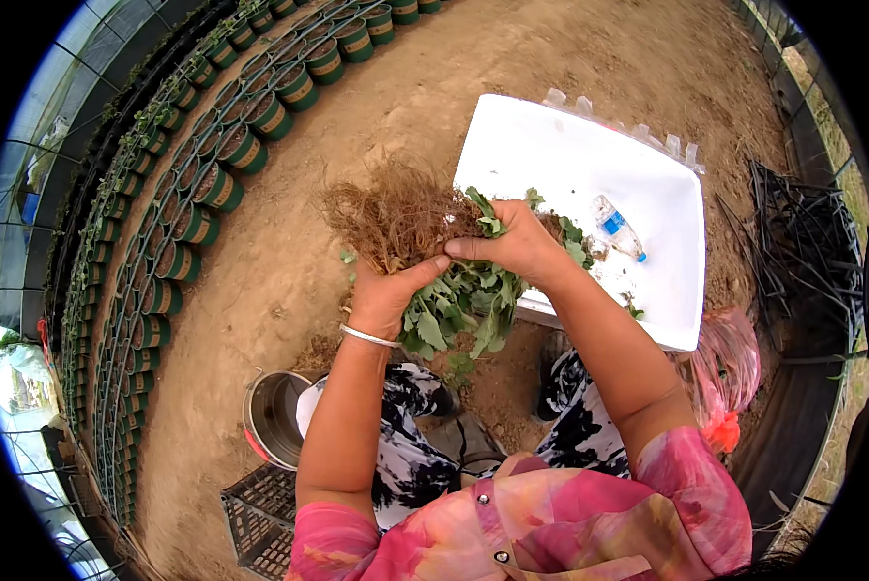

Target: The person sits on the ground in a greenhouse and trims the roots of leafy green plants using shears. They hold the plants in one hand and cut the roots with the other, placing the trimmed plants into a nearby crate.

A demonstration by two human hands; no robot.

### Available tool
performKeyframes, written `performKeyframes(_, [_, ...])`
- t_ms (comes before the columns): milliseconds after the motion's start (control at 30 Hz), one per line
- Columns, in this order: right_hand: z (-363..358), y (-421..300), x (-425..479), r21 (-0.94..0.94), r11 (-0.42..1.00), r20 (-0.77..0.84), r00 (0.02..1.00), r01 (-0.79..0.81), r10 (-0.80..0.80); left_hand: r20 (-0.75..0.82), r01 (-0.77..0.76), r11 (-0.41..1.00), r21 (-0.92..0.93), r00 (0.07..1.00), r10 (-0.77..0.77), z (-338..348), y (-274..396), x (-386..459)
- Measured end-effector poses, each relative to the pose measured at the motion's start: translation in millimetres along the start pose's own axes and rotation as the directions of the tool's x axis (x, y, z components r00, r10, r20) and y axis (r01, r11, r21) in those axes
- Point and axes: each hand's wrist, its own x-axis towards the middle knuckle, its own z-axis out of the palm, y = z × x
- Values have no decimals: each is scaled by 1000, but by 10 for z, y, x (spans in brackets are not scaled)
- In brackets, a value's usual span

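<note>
Both my hands grip one thick bundle of bare-root seedlings. Its brown, stringy roots (pixel 398 210) fan out to the upper left, and the toothed green leaves (pixel 470 305) hang below my hands. My left hand (pixel 387 294), with a silver bangle at the wrist, closes round the root side. My right hand (pixel 510 243) clasps the bundle from the right, its thumb touching the left thumb. Behind my right hand stands a white foam box (pixel 529 152). Inside it lie a plastic bottle (pixel 619 226) with a blue cap and a few plant scraps with soil.
Rows of green pots (pixel 242 149) curve along the left. A metal bucket (pixel 278 417) and a black plastic crate (pixel 260 519) stand at my left. At my right are a pink plastic bag (pixel 725 363) and a heap of black strips (pixel 804 247). Bare soil (pixel 274 254) lies between.
</note>
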Motion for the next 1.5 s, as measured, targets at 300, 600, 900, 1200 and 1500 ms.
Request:
performKeyframes(300, [-14, 119, 15, -172, 981, -89, 990, 90, -107, 71, -49, 976, 212, 997, 35, -34, -144, 104])
performKeyframes(600, [-101, 10, -7, -264, 960, 4, 996, 87, -89, -145, 119, 990, 70, 984, -108, -252, 81, 91])
performKeyframes(900, [50, 82, -4, -183, 976, 41, 992, 121, -116, 78, 134, 991, 7, 988, -134, -122, -16, 80])
performKeyframes(1200, [86, 138, -11, -324, 927, -3, 980, 187, -199, 67, 155, 984, 92, 985, -161, -114, -58, 104])
performKeyframes(1500, [-83, 38, -2, -508, 817, 176, 961, 273, -212, 239, 312, 950, 21, 921, -308, -170, -87, 100])
